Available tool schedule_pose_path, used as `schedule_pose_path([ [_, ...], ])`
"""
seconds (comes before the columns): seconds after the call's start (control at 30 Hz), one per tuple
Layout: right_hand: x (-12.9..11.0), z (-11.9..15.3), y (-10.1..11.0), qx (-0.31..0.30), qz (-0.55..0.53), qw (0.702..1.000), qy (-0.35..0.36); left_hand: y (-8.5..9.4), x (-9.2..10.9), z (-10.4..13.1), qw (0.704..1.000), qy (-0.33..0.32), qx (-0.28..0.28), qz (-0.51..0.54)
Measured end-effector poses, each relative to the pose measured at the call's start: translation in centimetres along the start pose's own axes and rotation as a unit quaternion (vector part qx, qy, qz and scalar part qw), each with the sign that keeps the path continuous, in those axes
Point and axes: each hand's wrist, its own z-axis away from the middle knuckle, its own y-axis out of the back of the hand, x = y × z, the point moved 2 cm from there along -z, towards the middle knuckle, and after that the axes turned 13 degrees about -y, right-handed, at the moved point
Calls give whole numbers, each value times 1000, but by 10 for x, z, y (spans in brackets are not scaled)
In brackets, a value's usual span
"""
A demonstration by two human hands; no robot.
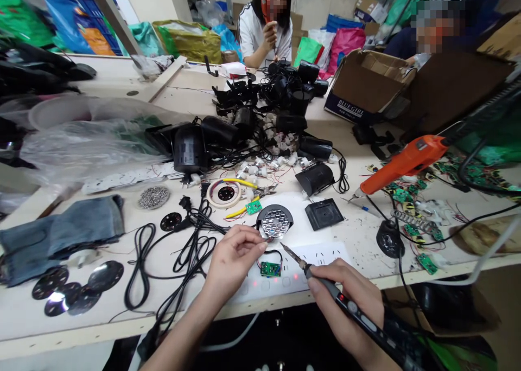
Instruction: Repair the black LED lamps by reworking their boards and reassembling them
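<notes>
My right hand (345, 300) is wrapped round a black soldering iron (337, 295), its tip angled up and left toward a round black part with a patterned silver face (275, 222). At the lower left edge of that part, the fingers of my left hand (242, 249) are pinched together; what lies between them is too small to make out. A small green circuit board (271, 269) with a black wire rests just below, on a white power strip (321, 254) with lit red lights. Yellow-handled pliers (244, 184) and another green board (253, 206) lie behind.
Black cables (191, 251) lie left, with dark discs (83, 287) and denim cloth (89, 227). An orange electric screwdriver (402, 165) hangs right, near scattered boards. Black housings (189, 148) are piled behind. Two people sit across the table near a cardboard box (366, 83).
</notes>
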Motion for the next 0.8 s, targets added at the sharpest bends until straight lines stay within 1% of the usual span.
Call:
schedule_pose_path([
  [0.23,-1,-1,-3,-10,-1,1000,12,-2,-4,-1,998,47,26,14],
  [0.47,3,-4,-11,-32,-37,998,51,-5,-2,-3,995,81,20,58],
  [0.63,2,-5,-14,-34,-31,999,25,-4,-2,-3,994,92,3,64],
  [0.8,0,-7,-15,-26,-25,999,17,-4,-3,-3,993,87,10,75],
])
